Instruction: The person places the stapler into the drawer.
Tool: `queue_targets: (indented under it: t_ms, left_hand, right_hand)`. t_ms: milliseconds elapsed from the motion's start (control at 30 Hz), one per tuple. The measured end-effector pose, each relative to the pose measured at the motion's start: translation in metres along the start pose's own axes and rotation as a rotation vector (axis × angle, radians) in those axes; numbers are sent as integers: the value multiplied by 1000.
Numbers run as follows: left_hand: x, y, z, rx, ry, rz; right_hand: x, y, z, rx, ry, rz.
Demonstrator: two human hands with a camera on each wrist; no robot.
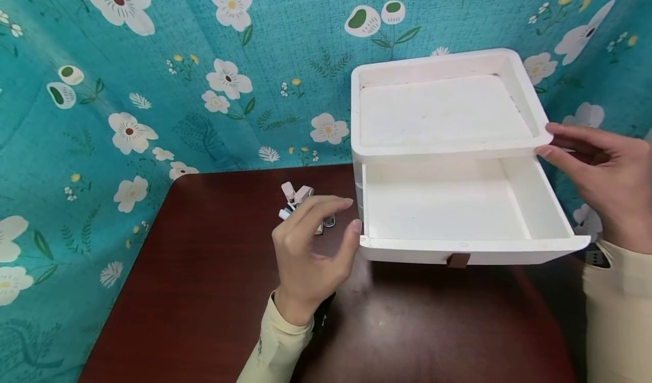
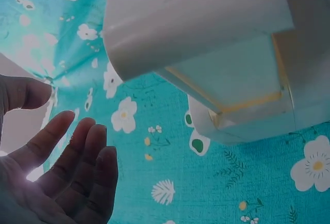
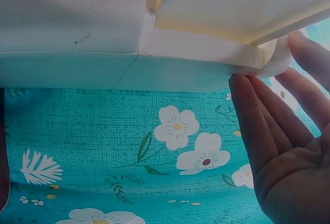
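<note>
A white drawer unit (image 1: 359,117) stands on the table with its upper drawer (image 1: 474,253) pulled out; the drawer's inside is bare and a brown tab hangs at its front. My right hand (image 1: 606,168) holds the unit's right front top corner between thumb and fingers, also seen from below in the right wrist view. Beside the drawer's left front corner is my left hand (image 1: 316,247), its fingers loosely bent and thumb apart, holding nothing. In the left wrist view a gap separates that hand (image 2: 72,167) from the drawer front (image 2: 196,28).
Several small pale and dark items (image 1: 288,192) lie on the dark red table (image 1: 204,281), partly hidden behind the left hand. A teal flowered cloth (image 1: 285,60) hangs behind the table. The unit's top is a shallow tray (image 1: 443,111) with a raised rim.
</note>
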State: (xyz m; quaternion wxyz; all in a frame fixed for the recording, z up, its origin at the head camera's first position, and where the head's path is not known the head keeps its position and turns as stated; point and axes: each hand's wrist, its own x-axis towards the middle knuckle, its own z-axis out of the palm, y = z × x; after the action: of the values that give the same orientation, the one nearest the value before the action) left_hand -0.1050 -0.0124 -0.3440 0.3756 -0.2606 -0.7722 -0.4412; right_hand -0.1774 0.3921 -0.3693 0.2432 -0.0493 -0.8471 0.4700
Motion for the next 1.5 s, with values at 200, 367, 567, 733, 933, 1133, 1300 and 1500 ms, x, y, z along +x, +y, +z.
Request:
queue_targets:
  t_ms: [200, 367, 567, 733, 933, 1133, 1300, 1500]
  left_hand:
    - [3, -10, -4, 25, 1, -35]
    - [5, -20, -8, 66, 2, -78]
    - [6, -40, -9, 132, -8, -136]
    - [6, -63, -7, 196, -27, -205]
    - [4, -92, 1, 258, -96, -299]
    - [0, -106, 3, 336, -197, -358]
    - [-1, -116, 1, 351, -224, -370]
    - [-7, -139, 1, 354, -272, -431]
  right_hand:
    - [-2, 1, 0, -16, 5, 17]
    - [-1, 2, 1, -27, 10, 13]
    - [-2, 2, 0, -24, 14, 3]
    - [-3, 1, 1, -27, 8, 9]
    - [-3, 0, 0, -23, 16, 15]
    - [-5, 1, 0, -20, 12, 20]
    - [-5, 0, 0, 0, 11, 20]
    - [-3, -3, 1, 19, 9, 7]
